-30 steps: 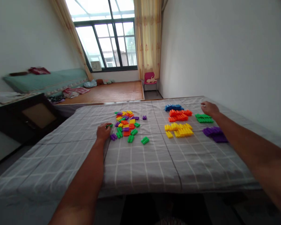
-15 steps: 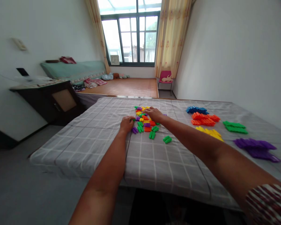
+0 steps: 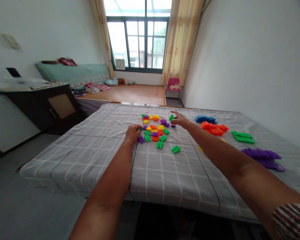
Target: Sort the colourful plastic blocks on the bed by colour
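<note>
My left hand (image 3: 133, 132) rests at the left side of a loose pile of plastic building blocks. Its fingers are closed on a small green block, mostly hidden, that peeks out at the fingertips. At the pile's far right, my right hand (image 3: 180, 120) has a green block (image 3: 171, 117) between thumb and fingers. Purple blocks (image 3: 164, 123) lie just left of that hand. Between the hands are orange blocks (image 3: 155, 139), yellow blocks (image 3: 160, 127) and more green blocks (image 3: 160, 144). One green block (image 3: 175, 149) sits apart, nearer to me.
Sorted rows lie on the right of the checked cloth (image 3: 95, 150): a blue row (image 3: 205, 119), an orange row (image 3: 214, 128), a green row (image 3: 243, 137) and a purple row (image 3: 261, 158). My right forearm partly covers a yellow row. Beyond stands a pink chair (image 3: 173, 84).
My right hand has moved right, away from the pile's middle, with a green block in its fingers. My left hand has stayed nearly in place. The view has shifted slightly.
</note>
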{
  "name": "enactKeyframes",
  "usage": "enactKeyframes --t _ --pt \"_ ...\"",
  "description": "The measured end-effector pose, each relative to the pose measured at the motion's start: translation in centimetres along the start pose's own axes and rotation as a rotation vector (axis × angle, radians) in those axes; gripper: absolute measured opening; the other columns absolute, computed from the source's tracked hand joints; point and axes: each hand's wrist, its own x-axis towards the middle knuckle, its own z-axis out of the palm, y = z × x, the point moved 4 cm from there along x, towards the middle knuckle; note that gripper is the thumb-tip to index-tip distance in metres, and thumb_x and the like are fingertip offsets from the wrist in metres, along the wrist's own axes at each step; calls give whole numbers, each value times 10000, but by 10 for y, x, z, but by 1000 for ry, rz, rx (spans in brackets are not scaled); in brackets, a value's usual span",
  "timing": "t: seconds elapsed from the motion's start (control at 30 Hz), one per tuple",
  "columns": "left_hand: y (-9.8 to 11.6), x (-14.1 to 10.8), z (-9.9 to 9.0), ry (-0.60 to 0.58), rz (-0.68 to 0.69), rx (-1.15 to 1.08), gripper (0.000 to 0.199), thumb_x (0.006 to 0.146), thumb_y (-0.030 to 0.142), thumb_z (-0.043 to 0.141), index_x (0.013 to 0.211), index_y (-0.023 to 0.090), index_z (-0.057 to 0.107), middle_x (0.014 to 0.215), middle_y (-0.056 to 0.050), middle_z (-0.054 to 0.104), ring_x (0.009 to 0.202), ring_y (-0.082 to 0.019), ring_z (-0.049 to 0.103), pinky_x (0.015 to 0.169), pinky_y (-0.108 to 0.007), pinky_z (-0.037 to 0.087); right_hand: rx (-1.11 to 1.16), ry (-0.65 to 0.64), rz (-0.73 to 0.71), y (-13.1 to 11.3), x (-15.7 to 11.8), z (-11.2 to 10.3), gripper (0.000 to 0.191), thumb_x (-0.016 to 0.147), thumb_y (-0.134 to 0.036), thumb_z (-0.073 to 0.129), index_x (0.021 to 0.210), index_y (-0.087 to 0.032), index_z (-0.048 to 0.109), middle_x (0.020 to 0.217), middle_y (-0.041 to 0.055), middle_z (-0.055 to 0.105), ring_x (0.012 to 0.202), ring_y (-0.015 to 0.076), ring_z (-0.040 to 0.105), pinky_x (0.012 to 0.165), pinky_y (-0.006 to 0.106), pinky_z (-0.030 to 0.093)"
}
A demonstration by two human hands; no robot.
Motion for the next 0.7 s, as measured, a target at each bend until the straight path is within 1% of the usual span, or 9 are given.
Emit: enactKeyframes --t 0.07,0.1,0.2,0.3,0.4,0.47,0.53,0.6,0.7 --pt "1 1 -1 -4 8 12 328 778 139 482 979 195 735 1077 -56 719 1054 -206 619 995 -334 437 133 -69 115 24 -14 -16 533 718 -77 639 1230 -173 528 784 14 646 703 136 655 712 286 555" --pt "1 1 -2 -5 11 18 329 781 141 478 981 194 734 1073 -58 720 1050 -207 622 992 -334 439 131 -113 165 35 -21 -22 525 701 -77 671 1203 -161 541 780 18 650 693 135 656 712 289 558" --pt "3 1 -4 -13 16 36 332 781 144 475 982 205 732 1070 -49 722 1042 -202 626 988 -332 442 -78 -235 298 55 -33 -40 576 651 -116 767 1188 -171 564 793 29 677 643 134 649 682 305 563" --pt "3 0 -5 -15 17 36 343 775 148 476 996 216 729 1077 -36 722 1045 -189 627 987 -314 445 -293 -303 362 58 -34 -58 716 648 -201 809 1306 -217 528 855 60 709 632 160 663 656 332 564" --pt "2 1 -5 -13 10 31 351 769 158 478 1008 206 729 1093 -43 718 1050 -187 628 983 -300 449 -487 -252 235 48 -27 -69 598 670 -231 801 1240 -218 624 1022 99 718 768 196 690 736 317 550" --pt "0 2 -5 -16 8 25 353 766 165 477 1008 203 730 1100 -46 717 1059 -190 628 982 -301 452 -620 -215 104 41 -25 -68 443 684 -223 786 1120 -221 707 1119 80 704 916 213 679 815 279 517" --pt "-2 2 -5 -19 10 10 354 766 175 471 1004 210 730 1101 -39 718 1064 -190 630 979 -304 459 -715 -232 51 41 -27 -61 373 705 -233 768 1076 -239 733 1145 50 702 996 217 660 837 248 491" --pt "-4 3 -6 -21 12 -17 353 766 195 463 996 217 730 1097 -31 721 1059 -190 636 971 -305 469 -738 -251 59 44 -31 -55 382 719 -253 757 1099 -256 727 1132 35 709 994 211 660 813 229 484" --pt "-8 5 -7 -25 13 -52 354 754 238 458 974 219 734 1089 -29 724 1044 -202 648 965 -311 480 -627 -223 47 48 -39 -57 428 710 -252 761 1135 -244 712 1109 40 716 925 194 674 749 212 487"
